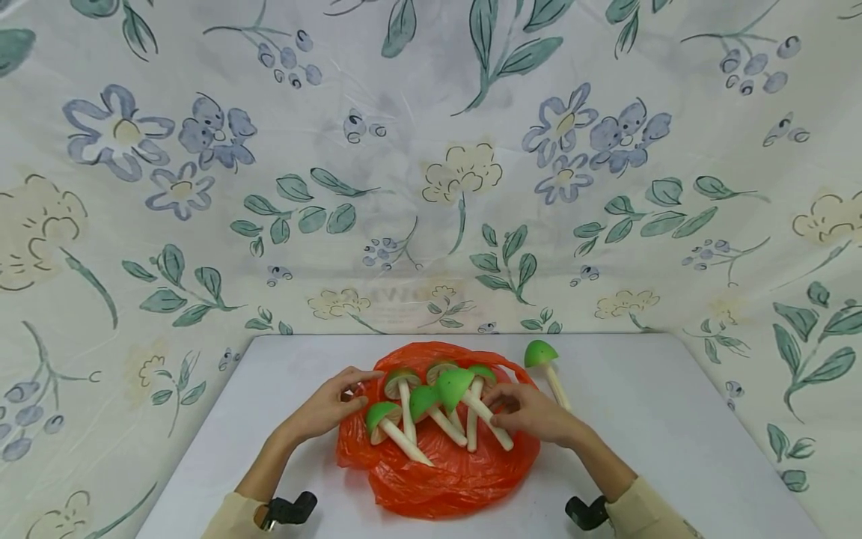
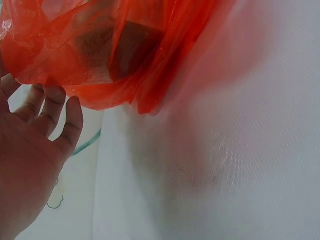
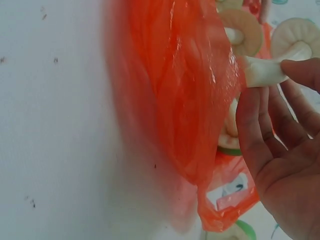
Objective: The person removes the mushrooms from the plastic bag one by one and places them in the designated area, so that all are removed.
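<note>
An opened red plastic bag [image 1: 438,490] lies on the white table, with several model mushrooms with green caps and pale stems heaped in its mouth. My right hand [image 1: 539,414] pinches the stem of one mushroom [image 1: 480,408] at the bag's right side. In the right wrist view, thumb and index finger close around that pale stem [image 3: 265,72]. At the bag's left edge is my left hand [image 1: 325,408], its fingers loosely spread. Fingertips touch the thin red plastic [image 2: 50,55] in the left wrist view, while the thumb is hidden there.
One more mushroom [image 1: 541,355] lies on the table outside the bag, behind the right hand. A flower-printed cloth [image 1: 404,254] rises behind the white table [image 1: 626,389] and along both sides. Dark camera mounts [image 1: 292,509] sit at both wrists.
</note>
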{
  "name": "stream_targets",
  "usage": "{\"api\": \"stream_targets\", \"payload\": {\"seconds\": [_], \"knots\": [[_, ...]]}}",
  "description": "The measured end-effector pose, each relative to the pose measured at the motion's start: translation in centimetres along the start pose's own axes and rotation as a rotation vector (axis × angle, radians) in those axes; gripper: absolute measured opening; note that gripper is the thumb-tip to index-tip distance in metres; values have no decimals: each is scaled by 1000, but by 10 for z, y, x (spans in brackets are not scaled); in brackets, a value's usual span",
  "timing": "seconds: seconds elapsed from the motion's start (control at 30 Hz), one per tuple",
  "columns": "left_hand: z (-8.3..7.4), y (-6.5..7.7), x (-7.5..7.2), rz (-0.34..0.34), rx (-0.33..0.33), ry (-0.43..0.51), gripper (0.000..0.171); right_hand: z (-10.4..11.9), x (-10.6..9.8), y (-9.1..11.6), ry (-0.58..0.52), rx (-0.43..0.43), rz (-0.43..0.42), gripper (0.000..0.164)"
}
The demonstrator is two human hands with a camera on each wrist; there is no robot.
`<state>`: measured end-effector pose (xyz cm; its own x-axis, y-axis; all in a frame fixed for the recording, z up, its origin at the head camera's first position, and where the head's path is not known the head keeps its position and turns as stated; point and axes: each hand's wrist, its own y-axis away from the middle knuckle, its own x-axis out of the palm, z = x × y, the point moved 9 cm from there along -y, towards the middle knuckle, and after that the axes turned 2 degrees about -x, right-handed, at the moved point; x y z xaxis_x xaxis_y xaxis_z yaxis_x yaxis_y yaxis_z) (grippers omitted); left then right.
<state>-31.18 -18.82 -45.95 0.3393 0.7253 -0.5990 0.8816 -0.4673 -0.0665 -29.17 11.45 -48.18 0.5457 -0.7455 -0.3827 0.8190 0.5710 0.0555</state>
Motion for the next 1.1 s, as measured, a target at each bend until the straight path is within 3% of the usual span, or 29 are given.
{"api": "stream_targets", "payload": {"seconds": [0.53,1.1], "knots": [[2,0,-2,-5,-13,-19,44,-7,-30,11,29,25,-95,26],[2,-1,-1,11,-9,-9,38,-25,-74,28,-65,45,-266,36]]}}
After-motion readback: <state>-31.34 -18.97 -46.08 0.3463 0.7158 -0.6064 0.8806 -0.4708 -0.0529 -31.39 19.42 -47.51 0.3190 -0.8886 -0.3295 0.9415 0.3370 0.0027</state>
